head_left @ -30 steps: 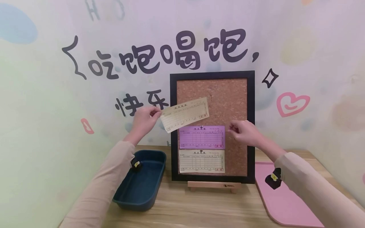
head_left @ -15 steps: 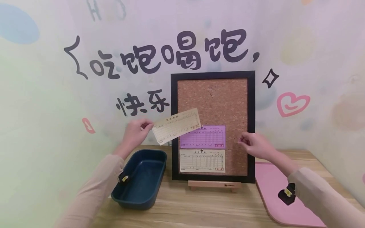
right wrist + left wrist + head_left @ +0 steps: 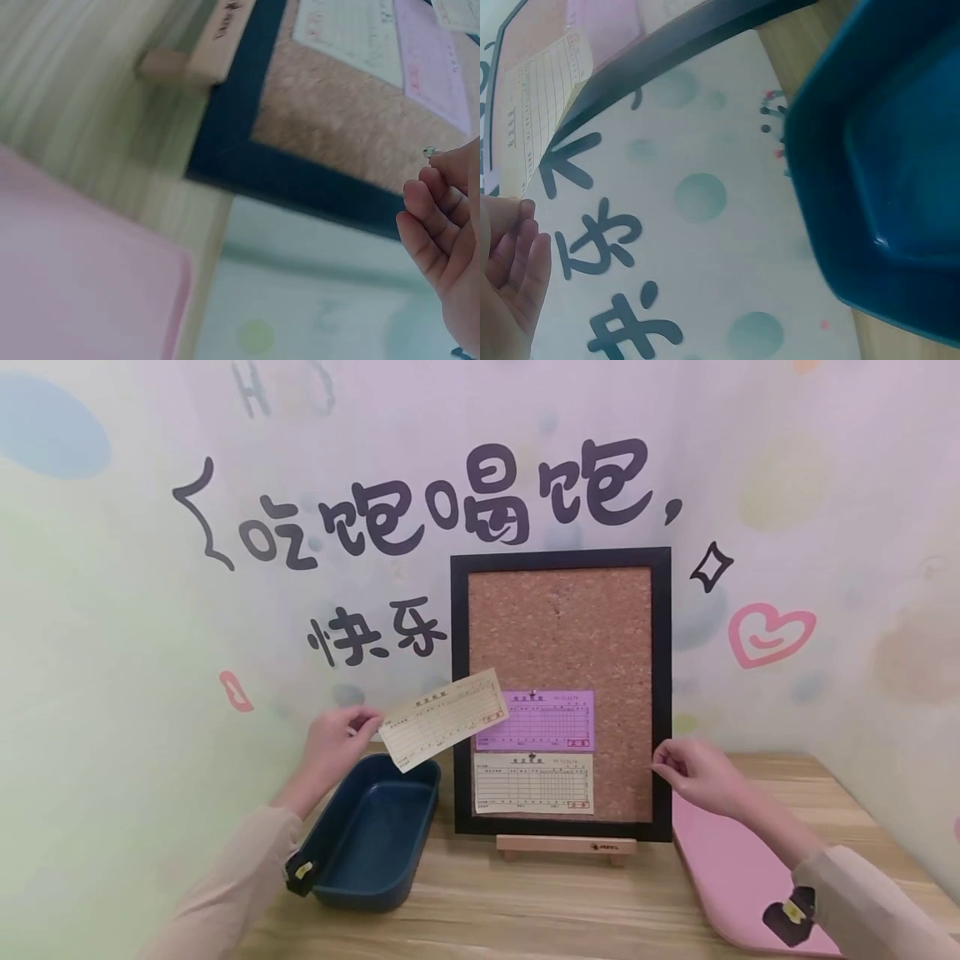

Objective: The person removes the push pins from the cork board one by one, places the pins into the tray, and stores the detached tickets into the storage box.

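Left hand pinches a yellow slip above the blue tray; right hand pinches what looks like a small pushpin.

The yellow slip, a printed ruled form with a red stamp too small to read, hangs tilted just left of the cork board, its right end overlapping the black frame. On the board, a purple slip and a white slip are each pinned at the top. The right hand's fingers are curled by the frame's right edge, above the pink mat. The board stands on a wooden easel. The wall behind reads "吃饱喝饱" and "快乐".
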The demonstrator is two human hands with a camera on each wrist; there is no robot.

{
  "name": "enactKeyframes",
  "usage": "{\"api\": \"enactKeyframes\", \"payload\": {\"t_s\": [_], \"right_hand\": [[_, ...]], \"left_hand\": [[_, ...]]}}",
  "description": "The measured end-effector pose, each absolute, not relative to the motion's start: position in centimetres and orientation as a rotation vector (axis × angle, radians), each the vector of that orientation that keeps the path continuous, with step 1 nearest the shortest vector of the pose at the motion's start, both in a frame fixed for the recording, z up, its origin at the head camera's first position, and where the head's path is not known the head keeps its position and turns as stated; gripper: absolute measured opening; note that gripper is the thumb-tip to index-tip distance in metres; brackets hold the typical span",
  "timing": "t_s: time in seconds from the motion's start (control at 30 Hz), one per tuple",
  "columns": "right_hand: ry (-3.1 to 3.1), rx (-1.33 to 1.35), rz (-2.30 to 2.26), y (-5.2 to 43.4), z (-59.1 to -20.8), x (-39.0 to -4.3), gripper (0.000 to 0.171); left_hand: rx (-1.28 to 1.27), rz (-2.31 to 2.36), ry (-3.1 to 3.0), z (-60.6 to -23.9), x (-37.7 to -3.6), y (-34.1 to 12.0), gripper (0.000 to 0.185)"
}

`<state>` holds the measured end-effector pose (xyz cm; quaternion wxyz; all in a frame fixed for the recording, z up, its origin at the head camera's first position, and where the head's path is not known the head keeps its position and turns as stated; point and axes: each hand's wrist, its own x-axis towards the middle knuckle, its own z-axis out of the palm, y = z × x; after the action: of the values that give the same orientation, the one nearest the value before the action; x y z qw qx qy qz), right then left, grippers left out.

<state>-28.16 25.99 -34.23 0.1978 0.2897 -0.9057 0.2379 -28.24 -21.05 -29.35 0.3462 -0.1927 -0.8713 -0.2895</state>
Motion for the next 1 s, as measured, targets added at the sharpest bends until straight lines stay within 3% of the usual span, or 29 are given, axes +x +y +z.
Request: {"api": "enactKeyframes", "payload": {"t_s": [0.27,0.77,1.0], "right_hand": [[-2.484,0.774,0.644,28.2,-36.3,-26.9,0.023],[-2.630,0.636,0.653,31.0,-39.7,-25.6,0.017],[-2.570,0.739,0.846,32.2,-41.3,-25.4,0.019]], "left_hand": [[-0.414,-0.740,-2.215,-31.4,-27.1,-22.6,0.005],[-0.291,-0.792,-2.203,-35.5,-24.6,-24.9,0.006],[-0.232,-0.832,-2.229,-36.9,-23.7,-25.8,0.005]]}}
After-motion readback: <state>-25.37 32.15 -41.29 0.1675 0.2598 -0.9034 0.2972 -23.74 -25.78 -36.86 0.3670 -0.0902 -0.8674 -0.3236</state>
